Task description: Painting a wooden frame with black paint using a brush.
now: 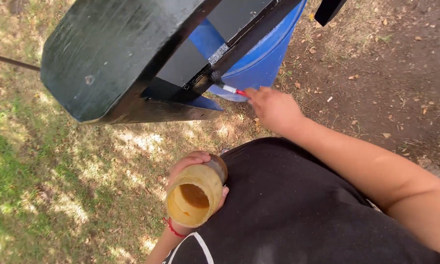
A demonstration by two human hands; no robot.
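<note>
My right hand (274, 108) grips a small paintbrush (225, 86) with a red and white handle. Its dark bristles touch the underside bar of a black-painted wooden piece (107, 54) that rests on a blue plastic barrel (259, 61). My left hand (193, 164) holds a yellowish open jar (193, 194) close to my body, its mouth facing up with brownish liquid inside. A red cord circles my left wrist.
Grass with patches of sun and shade covers the ground on the left. Bare dirt with dry leaves lies to the right. A thin dark rod (10, 61) comes in from the left edge. My black shirt fills the lower right.
</note>
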